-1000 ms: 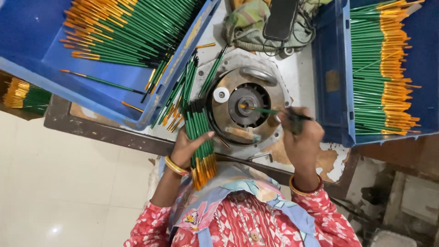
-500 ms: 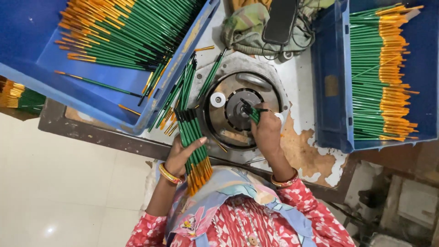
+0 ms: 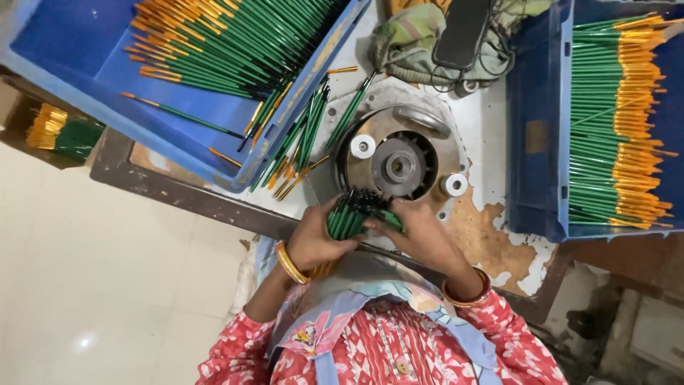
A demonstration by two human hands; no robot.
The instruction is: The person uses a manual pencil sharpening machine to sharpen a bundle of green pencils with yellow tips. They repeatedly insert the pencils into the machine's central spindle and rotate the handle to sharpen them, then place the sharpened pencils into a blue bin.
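Observation:
My left hand (image 3: 317,239) grips a bundle of green pencil-like sticks (image 3: 349,217) with dark tips, held close to my body at the table's near edge. My right hand (image 3: 420,235) rests against the same bundle from the right, fingers on one stick. Just beyond the hands sits a round metal machine disc (image 3: 399,165) with two white rollers (image 3: 363,147). Loose green sticks with orange ends (image 3: 303,142) lie on the table left of the disc.
A blue crate (image 3: 178,121) of green and orange sticks stands at the upper left, another blue crate (image 3: 531,135) at the right. A cloth and a dark phone-like object (image 3: 463,32) lie behind the disc. The white tabletop (image 3: 491,235) is chipped.
My right hand left the disc's centre and came back to the bundle. My left hand drew the bundle nearer to my body. The camera view shifted closer.

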